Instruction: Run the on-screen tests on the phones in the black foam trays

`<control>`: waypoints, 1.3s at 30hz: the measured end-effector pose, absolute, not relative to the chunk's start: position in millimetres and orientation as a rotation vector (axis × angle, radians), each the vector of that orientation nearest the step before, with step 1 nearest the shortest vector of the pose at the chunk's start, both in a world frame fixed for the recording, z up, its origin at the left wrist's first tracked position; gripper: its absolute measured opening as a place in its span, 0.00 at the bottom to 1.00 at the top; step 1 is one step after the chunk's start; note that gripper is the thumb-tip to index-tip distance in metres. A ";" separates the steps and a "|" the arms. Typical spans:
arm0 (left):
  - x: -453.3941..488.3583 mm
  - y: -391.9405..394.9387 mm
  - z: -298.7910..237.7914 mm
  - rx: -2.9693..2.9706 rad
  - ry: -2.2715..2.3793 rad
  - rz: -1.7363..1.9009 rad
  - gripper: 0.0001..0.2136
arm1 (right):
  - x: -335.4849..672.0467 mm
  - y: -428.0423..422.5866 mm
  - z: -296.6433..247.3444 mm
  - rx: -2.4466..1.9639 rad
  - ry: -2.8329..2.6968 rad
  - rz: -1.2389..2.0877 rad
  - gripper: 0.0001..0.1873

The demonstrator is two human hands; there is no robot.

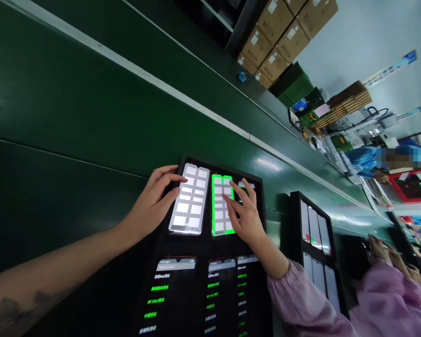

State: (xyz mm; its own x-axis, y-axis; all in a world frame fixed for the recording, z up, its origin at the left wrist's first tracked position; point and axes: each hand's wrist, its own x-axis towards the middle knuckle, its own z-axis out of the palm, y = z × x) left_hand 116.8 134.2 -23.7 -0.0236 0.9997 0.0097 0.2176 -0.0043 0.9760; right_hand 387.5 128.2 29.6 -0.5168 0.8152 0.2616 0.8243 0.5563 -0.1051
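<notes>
A white-lit smartphone with a grid of grey tiles (190, 199) lies in the top-left slot of a black moulded phone tray (263, 196), its outer edge under the bare left hand (153, 201), whose thumb and forefinger spread loosely over the phone's upper corner, gripping nothing. Just right of that hand, a green-bordered smartphone with a white-tile screen (220, 206) sits in the next slot; the right hand (244, 216), in a pink gathered sleeve (298, 295), rests open on it, fingertips (226, 198) touching the glass. Below both hands, three dark-screen smartphones showing green text lines (210, 295) fill the tray's near row. Beyond the fingers the dark green conveyor belt (73, 117) runs bare. Right of the right hand, a second black tray of phones (314, 243) stands close, a co-worker's pink-sleeved hands (386, 252) past it.
</notes>
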 end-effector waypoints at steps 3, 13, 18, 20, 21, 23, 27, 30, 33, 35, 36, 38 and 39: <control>116.8 133.7 -23.9 1.366 1.387 1.127 0.13 | 388.9 107.8 33.6 -1.309 -2.529 -0.099 0.19; 116.7 133.1 -20.9 1.358 1.404 1.100 0.13 | 395.2 55.6 43.5 -1.272 -2.562 -0.055 0.21; 117.2 132.8 -22.8 1.382 1.401 1.128 0.13 | 394.3 45.4 46.1 -1.272 -2.551 -0.071 0.18; 118.0 132.6 -23.5 1.387 1.398 1.143 0.14 | 395.0 45.4 47.1 -1.278 -2.538 -0.074 0.18; 118.3 132.6 -23.7 1.389 1.394 1.144 0.14 | 395.7 46.4 47.4 -1.289 -2.519 -0.078 0.18; 118.6 132.8 -23.7 1.394 1.390 1.142 0.15 | 397.5 50.1 47.2 -1.337 -2.454 -0.096 0.19; 118.5 133.4 -23.7 1.395 1.393 1.136 0.16 | 400.9 59.9 42.4 -1.464 -2.343 -0.149 0.20; 118.2 133.5 -24.2 1.389 1.388 1.142 0.15 | 400.4 63.8 37.8 -1.482 -2.349 -0.135 0.21; 117.9 133.4 -24.4 1.398 1.387 1.139 0.15 | 396.6 63.8 35.8 -1.454 -2.389 -0.130 0.20; 117.8 133.3 -24.3 1.403 1.394 1.130 0.15 | 392.1 62.9 35.5 -1.441 -2.423 -0.112 0.20; 117.8 133.3 -24.2 1.402 1.398 1.128 0.15 | 389.2 62.5 35.2 -1.434 -2.442 -0.093 0.21; 118.1 133.3 -24.1 1.399 1.405 1.131 0.15 | 382.4 62.1 34.0 -1.410 -2.476 -0.058 0.22; 118.2 133.2 -24.2 1.399 1.406 1.134 0.15 | 378.8 62.1 33.2 -1.393 -2.488 -0.048 0.22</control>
